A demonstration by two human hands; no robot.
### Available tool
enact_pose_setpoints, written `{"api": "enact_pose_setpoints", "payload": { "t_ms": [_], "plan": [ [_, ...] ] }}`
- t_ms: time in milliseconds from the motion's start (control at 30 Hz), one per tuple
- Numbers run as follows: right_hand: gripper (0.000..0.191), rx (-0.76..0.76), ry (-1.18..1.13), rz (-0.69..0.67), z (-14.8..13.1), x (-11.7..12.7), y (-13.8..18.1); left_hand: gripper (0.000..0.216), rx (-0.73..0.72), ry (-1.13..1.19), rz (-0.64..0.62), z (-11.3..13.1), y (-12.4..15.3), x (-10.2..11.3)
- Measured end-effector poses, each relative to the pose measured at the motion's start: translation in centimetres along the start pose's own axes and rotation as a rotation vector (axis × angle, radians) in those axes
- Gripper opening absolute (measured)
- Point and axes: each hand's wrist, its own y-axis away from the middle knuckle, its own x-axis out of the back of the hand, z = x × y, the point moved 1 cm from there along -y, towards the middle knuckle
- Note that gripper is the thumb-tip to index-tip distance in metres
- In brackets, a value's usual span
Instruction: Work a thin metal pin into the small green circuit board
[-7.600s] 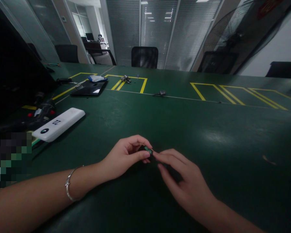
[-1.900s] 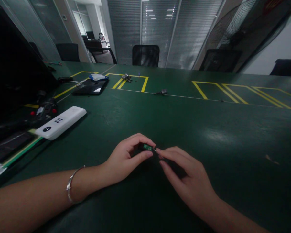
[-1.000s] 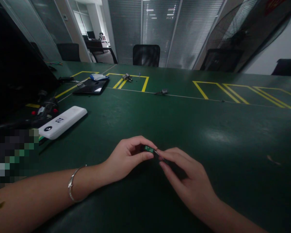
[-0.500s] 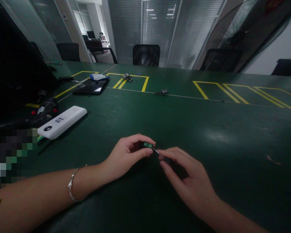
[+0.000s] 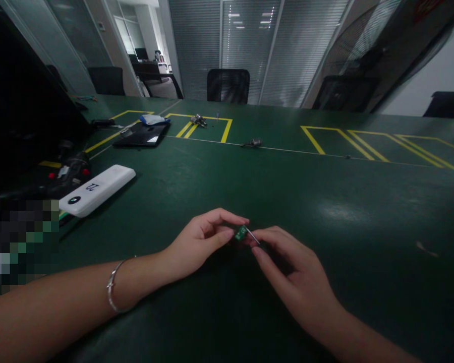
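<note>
A small green circuit board point(image 5: 241, 233) sits at the fingertips of my left hand point(image 5: 200, 239), between thumb and index finger. My right hand point(image 5: 293, 269) pinches a slim tool with a thin metal shaft point(image 5: 253, 236). The shaft slants up and left, and its tip meets or lies very close to the board's right edge. Most of the tool's grip is hidden by my right fingers. Both hands are low over the green tabletop point(image 5: 227, 174).
On the left lie a white power bank point(image 5: 98, 190) and a dark device with red knobs point(image 5: 70, 169). Farther back are a black tablet point(image 5: 142, 135) with a blue-white packet point(image 5: 154, 120), a cluster of metal parts point(image 5: 199, 121) and a small cylindrical metal part point(image 5: 254, 143).
The circuit board has turned and shifted slightly right, now standing out past my left fingertips. My left index finger has extended a little; the shaft has moved up and right.
</note>
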Motion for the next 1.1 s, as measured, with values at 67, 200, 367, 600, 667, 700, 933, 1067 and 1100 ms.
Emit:
{"api": "enact_pose_setpoints", "payload": {
  "t_ms": [67,200,367,600,667,700,933,1067,1100],
  "plan": [
    [0.02,0.007,0.001,-0.004,0.0,0.0,0.0,0.025,0.022,0.005,-0.031,0.0,0.0,-0.1],
    [0.021,0.054,0.002,-0.02,0.0,0.0,0.1,0.026,0.034,-0.002,-0.08,-0.2,0.0,-0.3],
    [0.027,0.059,0.032,0.002,0.2,0.0,0.3,0.02,0.013,-0.005,-0.033,-0.1,0.0,-0.3],
    [0.032,0.083,0.087,0.002,0.3,0.0,0.3,0.017,-0.09,-0.16,0.069,0.3,0.1,0.2],
    [0.032,0.09,0.095,0.002,0.3,0.0,0.3,0.018,-0.132,-0.249,0.082,0.4,0.1,0.1],
    [0.032,0.094,0.098,0.005,0.4,0.0,0.2,0.018,-0.156,-0.303,0.086,0.4,0.2,0.1],
    [0.033,0.117,0.079,-0.006,0.2,0.1,0.2,0.022,-0.284,-0.56,0.072,0.7,0.2,0.2],
    [0.035,0.119,0.06,-0.006,0.2,0.2,0.4,0.022,-0.299,-0.59,0.05,0.9,0.2,0.1],
    [0.035,0.122,0.052,-0.009,0.2,0.2,0.4,0.022,-0.285,-0.575,0.047,0.9,0.2,0.1]
  ]
}}
